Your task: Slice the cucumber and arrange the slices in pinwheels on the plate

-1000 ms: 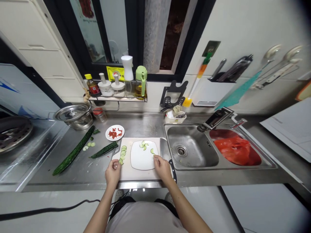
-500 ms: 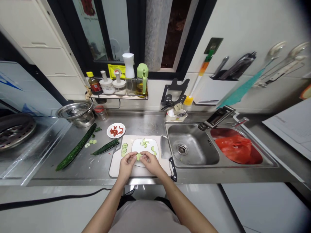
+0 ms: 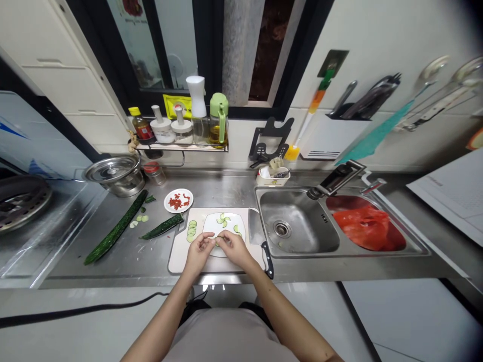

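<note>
1. Hands were apart a second ago, one at each side of the plate [image 3: 210,227]. Now they meet at its near edge.
2. Left hand [image 3: 197,251] and right hand [image 3: 234,248] each have fingertips closed in a pinch on one thin green slice [image 3: 218,241]. It is small and partly hidden, so I cannot tell its shape.
3. That slice is held just over the near edge of the plate. It does not lie flat on it yet.
4. A second ago the left hand was at the row [image 3: 191,230] of cut pieces just left of the plate. I think the slice came from there.
5. Other pieces [image 3: 223,218] lie on the far side of the plate, as they did half a second ago.
6. Knife [image 3: 255,227] lies just right of the plate, on the board [image 3: 180,257]. No hand touches it.
7. Long cucumber [image 3: 115,229] lies well left of the plate, on the surface.
8. I think the cutting has stopped for now and both hands work on one slice, with more in the row.
</note>
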`<control>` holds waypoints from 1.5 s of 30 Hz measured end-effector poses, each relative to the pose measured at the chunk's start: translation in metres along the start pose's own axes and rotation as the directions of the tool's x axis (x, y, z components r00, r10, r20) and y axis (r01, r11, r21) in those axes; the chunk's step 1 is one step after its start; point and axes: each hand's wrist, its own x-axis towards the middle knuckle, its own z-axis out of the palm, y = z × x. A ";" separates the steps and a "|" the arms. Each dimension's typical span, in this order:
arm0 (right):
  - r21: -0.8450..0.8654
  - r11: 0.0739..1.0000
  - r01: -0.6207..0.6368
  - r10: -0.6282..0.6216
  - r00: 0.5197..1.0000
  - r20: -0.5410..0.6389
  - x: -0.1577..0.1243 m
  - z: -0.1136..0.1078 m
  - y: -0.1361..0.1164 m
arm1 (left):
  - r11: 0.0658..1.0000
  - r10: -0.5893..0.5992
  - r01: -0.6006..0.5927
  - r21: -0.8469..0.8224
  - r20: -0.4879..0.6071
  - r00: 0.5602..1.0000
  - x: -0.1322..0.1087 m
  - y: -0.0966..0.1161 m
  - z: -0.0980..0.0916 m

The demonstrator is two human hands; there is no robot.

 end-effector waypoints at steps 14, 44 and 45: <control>-0.325 0.916 0.235 -0.226 0.972 0.065 0.000 -0.014 0.000 | 0.528 -0.530 0.646 -0.552 0.380 0.758 -0.002 0.009 0.001; 0.041 0.999 -0.006 0.001 0.994 0.113 -0.007 -0.007 0.016 | 0.836 -0.372 0.414 -0.361 0.184 0.910 0.003 -0.003 0.007; 0.103 0.994 -0.039 0.027 0.993 0.117 -0.007 -0.007 0.016 | 0.843 -0.363 0.408 -0.350 0.187 0.913 0.003 -0.003 0.008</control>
